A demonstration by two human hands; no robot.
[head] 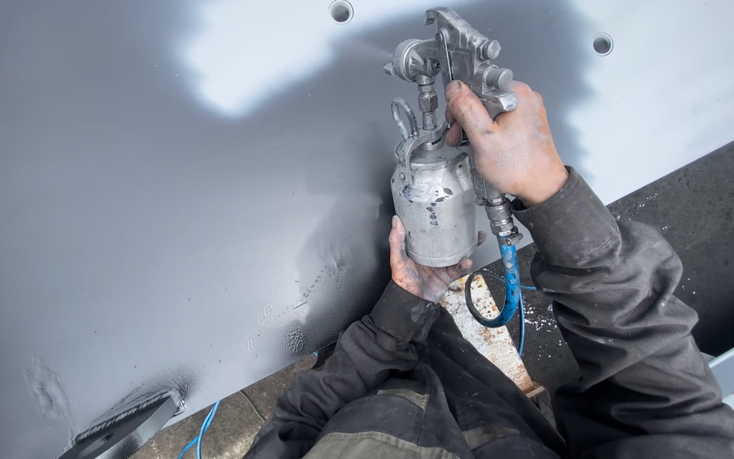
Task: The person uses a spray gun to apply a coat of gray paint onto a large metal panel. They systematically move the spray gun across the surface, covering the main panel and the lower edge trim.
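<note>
- My left hand [418, 270] cups the paint cup [435, 208] from below, fingers curled on it.
- My right hand [507, 140] grips the spray gun [452, 55] handle, blue hose [507, 289] hanging beneath.
- Beyond, the grey-painted panel [129, 195].

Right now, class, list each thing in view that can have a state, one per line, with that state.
Spray gun: held upright, nozzle facing the panel.
Cup: attached under the gun, paint-smeared.
Right hand: gripping the gun's handle, finger on the trigger.
Left hand: cupped under the cup.
Hose: connected below the handle, looped.
Panel: mostly grey-coated, white patch unpainted.
</note>
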